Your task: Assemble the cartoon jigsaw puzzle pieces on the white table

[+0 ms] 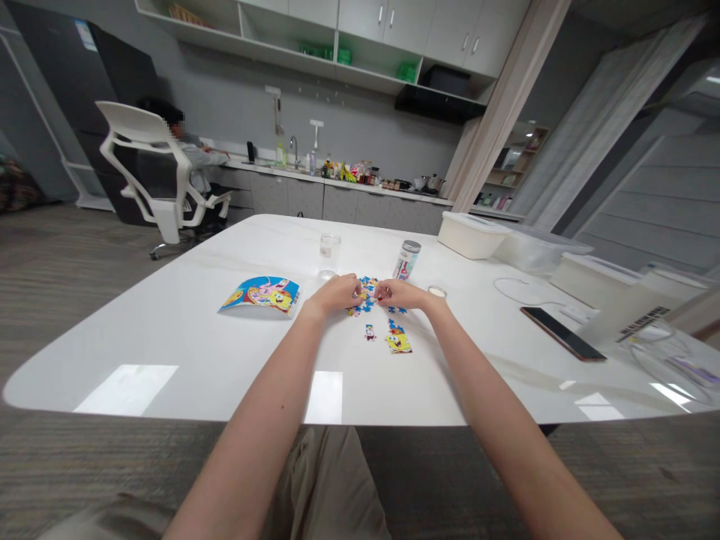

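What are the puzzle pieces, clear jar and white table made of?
Puzzle pieces: probably cardboard, flat with bright printed pictures. Jar: glass or plastic, smooth and see-through. Table: perhaps stone or laminate, glossy, because it mirrors light in bright patches.

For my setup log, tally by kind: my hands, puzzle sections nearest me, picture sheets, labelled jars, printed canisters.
Left hand and right hand: 2
Small puzzle section and yellow puzzle section: 2
Picture sheet: 1
Labelled jar: 1
Printed canister: 1
Total: 7

Decent gap past the puzzle pieces point(368, 284), between the glass jar point(330, 252) and canister point(407, 259). Storage bins point(471, 237) block the far right tho.
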`<state>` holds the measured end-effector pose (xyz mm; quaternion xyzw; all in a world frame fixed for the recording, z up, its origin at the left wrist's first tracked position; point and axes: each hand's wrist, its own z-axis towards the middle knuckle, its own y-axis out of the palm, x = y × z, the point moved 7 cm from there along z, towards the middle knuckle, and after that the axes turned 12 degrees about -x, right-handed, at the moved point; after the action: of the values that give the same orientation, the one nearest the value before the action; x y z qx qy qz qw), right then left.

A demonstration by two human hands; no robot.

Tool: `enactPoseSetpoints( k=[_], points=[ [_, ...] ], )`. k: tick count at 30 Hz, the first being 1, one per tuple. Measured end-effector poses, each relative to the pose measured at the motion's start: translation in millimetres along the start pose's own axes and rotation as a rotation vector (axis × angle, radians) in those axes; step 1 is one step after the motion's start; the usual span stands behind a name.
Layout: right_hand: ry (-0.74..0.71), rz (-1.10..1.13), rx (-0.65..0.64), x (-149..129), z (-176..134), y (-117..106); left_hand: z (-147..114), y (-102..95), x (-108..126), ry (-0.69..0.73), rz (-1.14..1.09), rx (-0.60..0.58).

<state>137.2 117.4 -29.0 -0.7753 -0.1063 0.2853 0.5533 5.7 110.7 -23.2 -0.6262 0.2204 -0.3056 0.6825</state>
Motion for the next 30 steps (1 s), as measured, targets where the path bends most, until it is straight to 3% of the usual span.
enactPoseSetpoints(
  k=[12, 30],
  points=[
    [-0.096, -0.065, 0.134, -17, 1, -4, 4, -2.5, 2, 0.001, 0.04, 0.024],
    [-0.008, -0.053, 0.098, -26, -2, -2, 2, 0.7, 1, -0.003, -0.008, 0.012]
  ],
)
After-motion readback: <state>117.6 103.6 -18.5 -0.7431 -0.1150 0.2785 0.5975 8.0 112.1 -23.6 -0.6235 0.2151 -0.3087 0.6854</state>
